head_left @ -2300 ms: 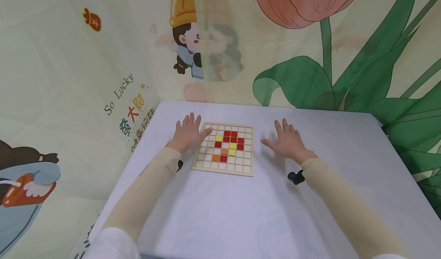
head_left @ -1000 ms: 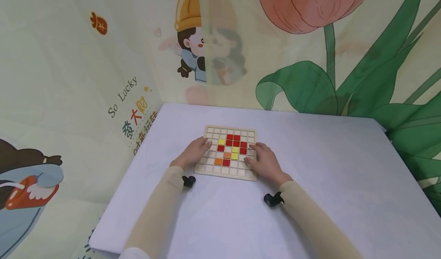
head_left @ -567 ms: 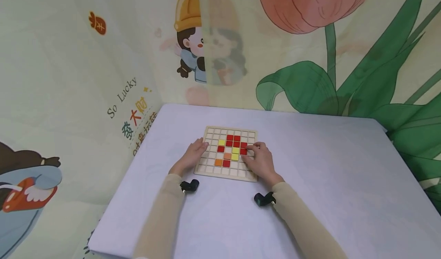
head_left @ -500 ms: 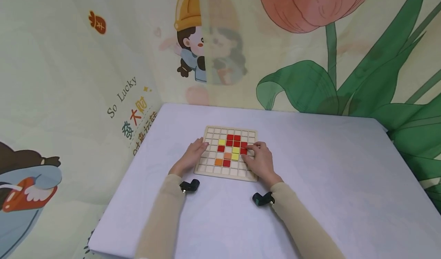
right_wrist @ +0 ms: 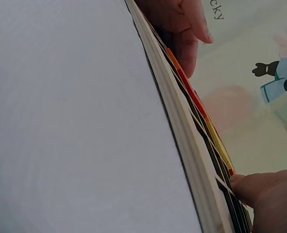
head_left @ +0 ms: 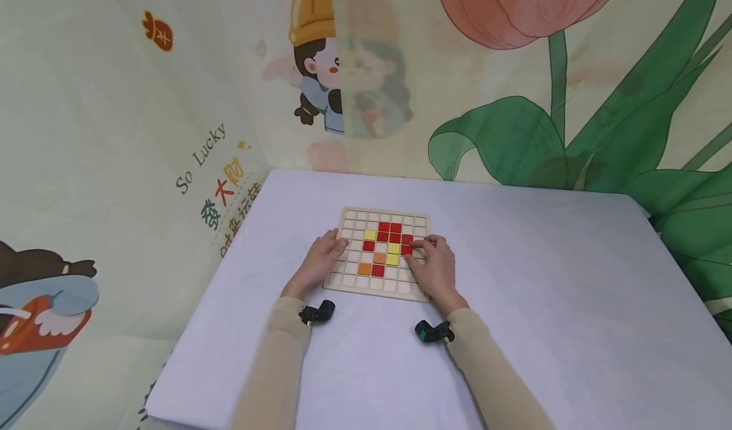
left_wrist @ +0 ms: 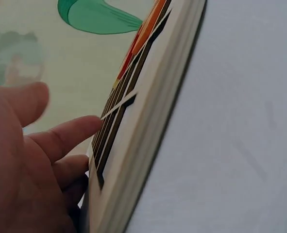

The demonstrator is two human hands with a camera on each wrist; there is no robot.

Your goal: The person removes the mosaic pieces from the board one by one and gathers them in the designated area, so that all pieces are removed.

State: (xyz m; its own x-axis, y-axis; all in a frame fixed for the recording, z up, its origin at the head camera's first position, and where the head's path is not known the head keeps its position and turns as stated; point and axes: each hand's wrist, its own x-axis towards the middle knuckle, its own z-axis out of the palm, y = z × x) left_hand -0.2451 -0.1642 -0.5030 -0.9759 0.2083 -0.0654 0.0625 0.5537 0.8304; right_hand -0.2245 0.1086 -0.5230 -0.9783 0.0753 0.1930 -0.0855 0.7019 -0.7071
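Observation:
A pale wooden grid board lies on the white table, several of its cells filled with red, yellow and orange square tiles. At its left side, my left hand rests with loosely bent fingers; in the left wrist view the index fingertip meets the board's edge, thumb raised. Over the right side, my right hand has thumb and index finger around a red tile that sits in the grid, pinching it. From the right wrist, the thumb shows low at the tile row.
A white cloth covers the table, whose back edge meets a printed curtain with a tulip and cartoon figures. Small black wrist cameras, one at the left cuff and one at the right cuff, sit close above the cloth.
Both hands, earlier spread wide on either side, have come in to the board. The right thumb and index finger have closed in on the red tile. The tile pattern looks the same.

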